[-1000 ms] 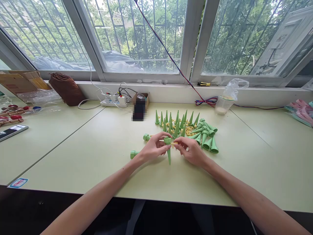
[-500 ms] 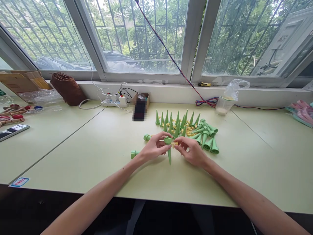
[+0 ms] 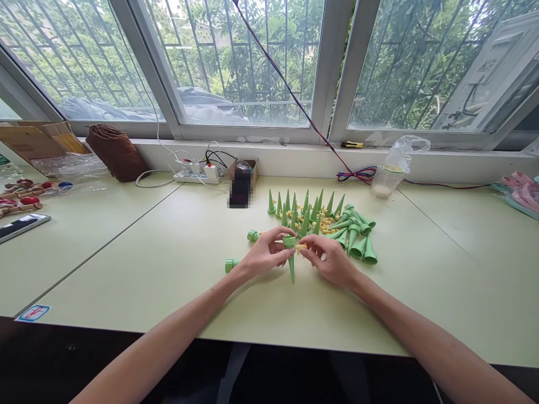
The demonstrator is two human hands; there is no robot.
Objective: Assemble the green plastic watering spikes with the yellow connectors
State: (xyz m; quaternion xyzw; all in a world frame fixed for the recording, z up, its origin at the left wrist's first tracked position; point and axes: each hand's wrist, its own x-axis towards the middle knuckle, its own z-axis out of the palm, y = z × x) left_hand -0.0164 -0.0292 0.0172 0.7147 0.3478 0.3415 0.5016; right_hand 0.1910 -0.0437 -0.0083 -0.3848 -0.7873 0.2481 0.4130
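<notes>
My left hand (image 3: pixel 263 255) is closed round the wide top of a green plastic spike (image 3: pixel 291 264), which points down toward the table (image 3: pixel 168 269). My right hand (image 3: pixel 330 259) pinches a small yellow part (image 3: pixel 300 247) against the side of the spike's top. Just behind my hands several green spikes (image 3: pixel 305 210) stand upright, more green spikes (image 3: pixel 357 235) lie on their sides to the right, and small yellow parts (image 3: pixel 323 223) are scattered among them. Two green spikes (image 3: pixel 251 235) (image 3: pixel 229 264) lie beside my left hand, partly hidden by it.
A blurred dark object in a small box (image 3: pixel 241 180) and a power strip (image 3: pixel 196 175) with cables sit at the back. A plastic cup in a bag (image 3: pixel 385 178) stands at the back right, a brown pouch (image 3: pixel 115 151) at the back left. Pink items (image 3: pixel 520 191) lie far right.
</notes>
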